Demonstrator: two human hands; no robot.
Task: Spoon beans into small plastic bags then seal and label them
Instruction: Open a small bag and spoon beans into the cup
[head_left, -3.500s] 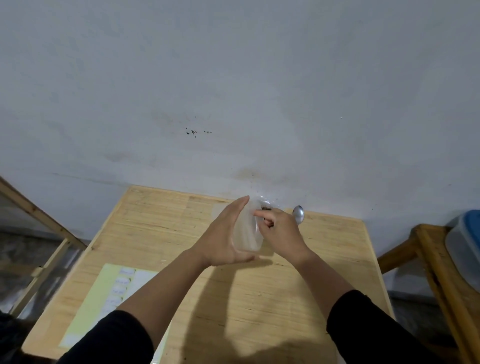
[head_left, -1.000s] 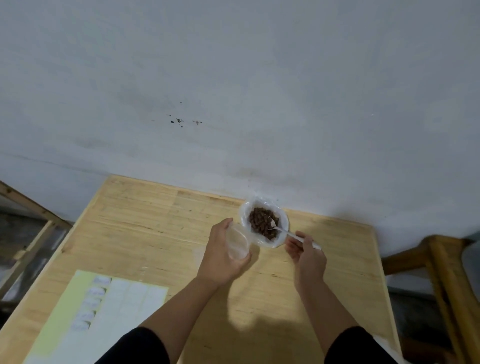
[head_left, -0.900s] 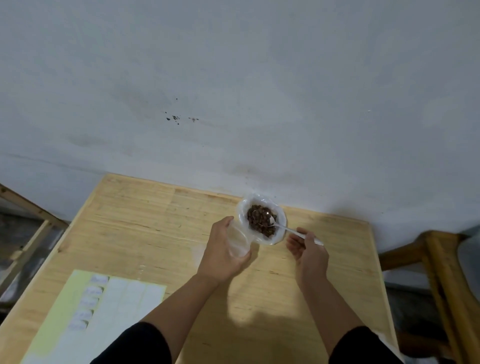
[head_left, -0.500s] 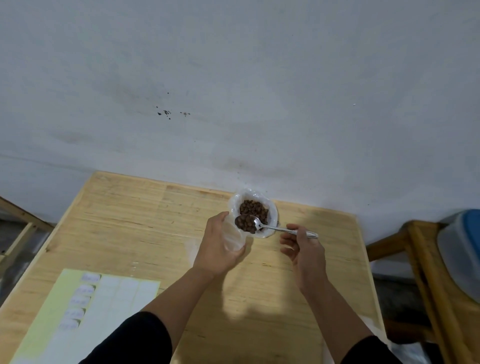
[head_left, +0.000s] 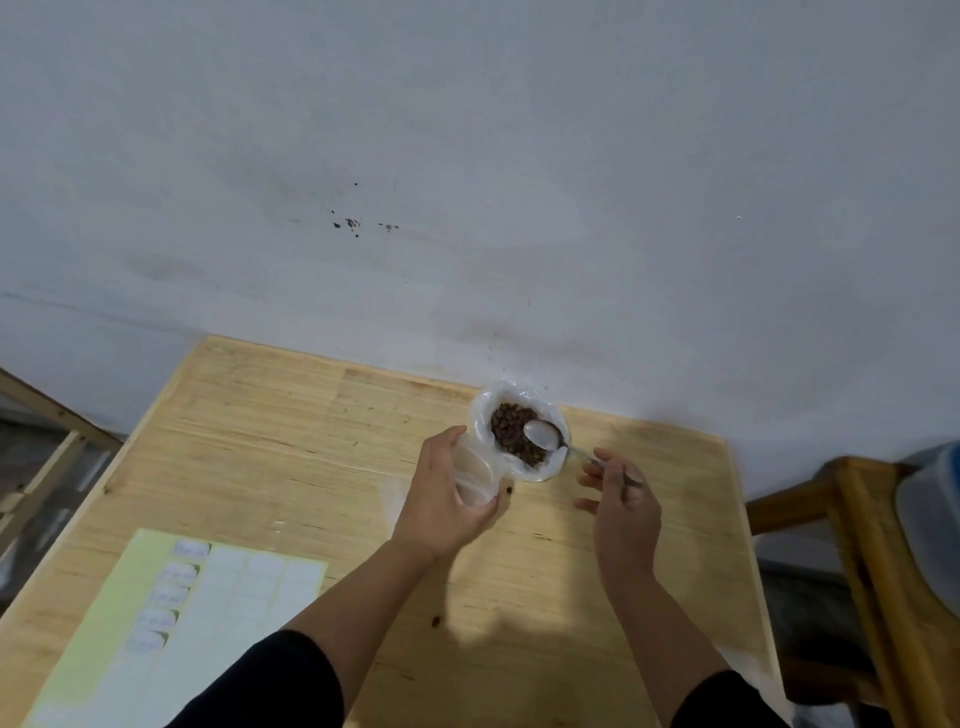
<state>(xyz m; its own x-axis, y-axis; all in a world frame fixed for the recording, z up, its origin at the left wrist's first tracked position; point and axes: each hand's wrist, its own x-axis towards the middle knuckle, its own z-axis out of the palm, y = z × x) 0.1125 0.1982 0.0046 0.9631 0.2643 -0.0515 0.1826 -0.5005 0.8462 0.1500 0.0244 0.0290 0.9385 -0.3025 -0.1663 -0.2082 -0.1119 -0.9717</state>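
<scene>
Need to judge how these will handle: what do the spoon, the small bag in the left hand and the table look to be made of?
Spoon: likely polished metal, since its bowl shines silver-white.
Small bag: thin clear plastic, glossy and crinkled; the left hand shows through it.
Table: light wood with visible grain and plank seams, matte, seemingly unvarnished.

Bare wooden table (head_left: 291, 447) is lying open to the left and far side — a hand could pass there. The label sheet (head_left: 171, 618) is covering the near-left corner. The bag of beans (head_left: 517, 434) is sitting against the wall (head_left: 467, 156), blocking the far edge — a wooden frame (head_left: 862, 519) is standing just right.
</scene>
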